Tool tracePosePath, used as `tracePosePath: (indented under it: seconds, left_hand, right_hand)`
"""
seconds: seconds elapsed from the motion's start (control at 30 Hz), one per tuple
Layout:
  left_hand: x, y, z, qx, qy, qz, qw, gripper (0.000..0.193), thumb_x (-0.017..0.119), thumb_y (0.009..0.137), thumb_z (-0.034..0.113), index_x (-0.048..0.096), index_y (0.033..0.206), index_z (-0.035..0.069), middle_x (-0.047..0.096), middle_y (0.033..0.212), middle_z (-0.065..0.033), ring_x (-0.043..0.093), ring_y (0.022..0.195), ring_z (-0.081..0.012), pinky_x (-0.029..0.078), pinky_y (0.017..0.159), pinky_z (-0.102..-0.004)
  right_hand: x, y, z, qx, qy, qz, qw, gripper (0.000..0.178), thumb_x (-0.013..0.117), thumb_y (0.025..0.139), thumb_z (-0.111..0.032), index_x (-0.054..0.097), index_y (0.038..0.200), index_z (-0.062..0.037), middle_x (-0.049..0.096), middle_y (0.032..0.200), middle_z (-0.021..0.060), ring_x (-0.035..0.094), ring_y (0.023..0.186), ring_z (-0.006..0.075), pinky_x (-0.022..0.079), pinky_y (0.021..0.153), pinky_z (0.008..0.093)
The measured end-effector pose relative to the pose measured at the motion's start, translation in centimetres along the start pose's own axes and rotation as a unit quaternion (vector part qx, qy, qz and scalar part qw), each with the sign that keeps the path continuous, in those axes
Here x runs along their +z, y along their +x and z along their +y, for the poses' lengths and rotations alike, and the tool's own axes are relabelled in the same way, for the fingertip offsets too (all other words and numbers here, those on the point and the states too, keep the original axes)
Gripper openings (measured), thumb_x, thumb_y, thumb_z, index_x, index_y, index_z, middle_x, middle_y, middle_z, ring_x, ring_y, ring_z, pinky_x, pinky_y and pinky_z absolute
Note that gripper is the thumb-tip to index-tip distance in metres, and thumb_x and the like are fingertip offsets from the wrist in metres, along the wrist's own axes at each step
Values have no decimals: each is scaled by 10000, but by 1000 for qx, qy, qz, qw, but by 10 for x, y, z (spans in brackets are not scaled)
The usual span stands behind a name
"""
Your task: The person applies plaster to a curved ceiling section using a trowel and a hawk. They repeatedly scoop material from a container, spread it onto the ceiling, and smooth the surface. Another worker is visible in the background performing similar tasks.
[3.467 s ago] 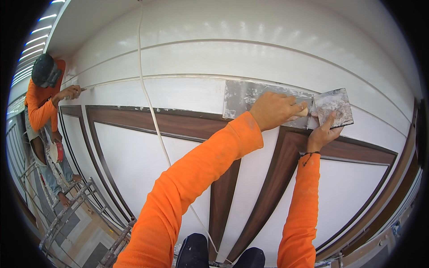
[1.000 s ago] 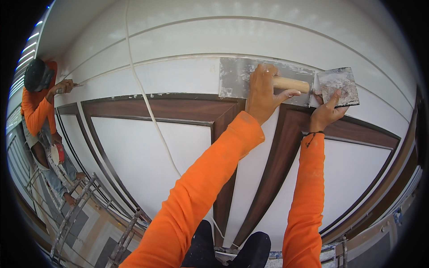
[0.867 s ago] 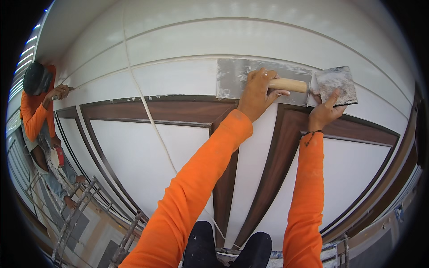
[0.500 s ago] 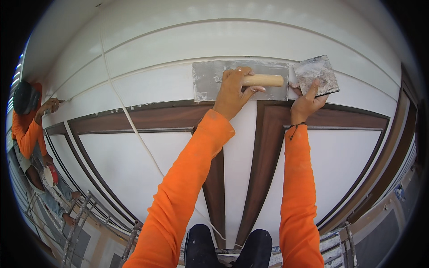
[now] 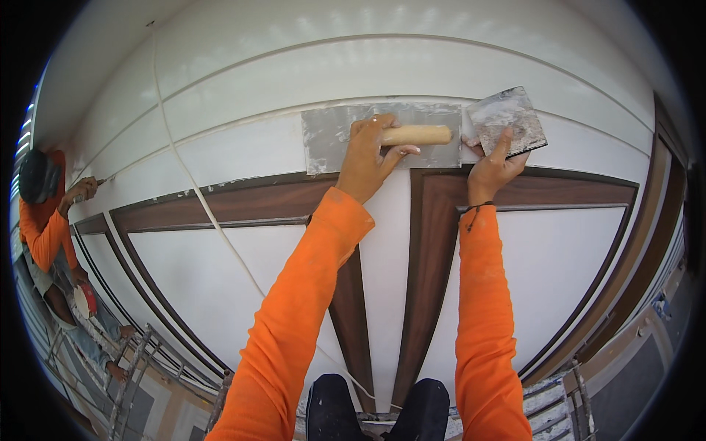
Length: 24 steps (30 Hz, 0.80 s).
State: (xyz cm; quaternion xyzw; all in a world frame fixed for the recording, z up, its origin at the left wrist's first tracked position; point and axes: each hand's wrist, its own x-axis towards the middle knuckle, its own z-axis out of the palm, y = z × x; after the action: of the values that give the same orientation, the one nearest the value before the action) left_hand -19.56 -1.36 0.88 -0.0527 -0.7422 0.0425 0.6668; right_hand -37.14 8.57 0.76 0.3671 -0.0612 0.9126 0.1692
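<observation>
My left hand point(image 5: 362, 163) grips the pale wooden handle of a finishing trowel point(image 5: 417, 135), fingers curled around its left end. The trowel's long grey rectangular blade, smeared with white filler, lies against the white wall strip just above the dark brown wood frame point(image 5: 243, 204). Close by on the right, my right hand point(image 5: 497, 173) is closed on a small square plate point(image 5: 512, 121) coated in white and grey filler, its thumb over the front face. The plate is tilted and stands just beside the blade's right end. A dark cord bracelet circles my right wrist.
At far left a person in an orange sleeve point(image 5: 44, 239) reaches a small tool to the wall. A white cable point(image 5: 184, 173) hangs down across the panels. Scaffold rails point(image 5: 132, 375) stand at lower left, and paint-splashed slats point(image 5: 548, 411) lie beside my knees at lower right.
The whole view has shifted slightly, so hands, trowel and plate appear a little further left. Against the wall they have hardly moved, and both grips are the same.
</observation>
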Motion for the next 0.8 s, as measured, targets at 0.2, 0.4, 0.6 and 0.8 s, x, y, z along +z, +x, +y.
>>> tracePosePath:
  seconds: [0.2,0.4,0.6,0.8]
  left_hand:
    - [-1,0,3,-8,7,-5,1000,496,838,740,201,555,1116,42,626,1020,-102,518,982,-313,460,853,-402]
    - [1,-2,5,6,3,12,1000,486,840,732,218,553,1094,67,626,994,-82,503,941,-313,455,829,-409]
    - [-2,1,6,2,8,4,1000,479,834,735,259,552,1079,84,617,969,-72,501,908,-309,436,833,-416]
    - [-3,1,7,10,0,2,1000,484,837,728,256,554,1082,86,610,957,-66,500,892,-302,426,838,-414]
  right_hand:
    - [-1,2,2,-7,-15,1,1000,367,548,987,-153,412,1285,13,538,1202,151,626,951,216,654,593,387]
    - [-6,2,3,16,-15,-14,1000,367,548,987,-152,415,1291,6,552,1187,150,622,956,225,653,614,398]
    - [-2,2,2,-9,-35,1,999,355,545,992,-160,435,1283,11,545,1214,153,626,958,239,652,598,398]
    - [-3,1,4,-19,-37,-9,999,380,552,992,-173,429,1303,6,537,1234,148,619,1001,238,656,607,403]
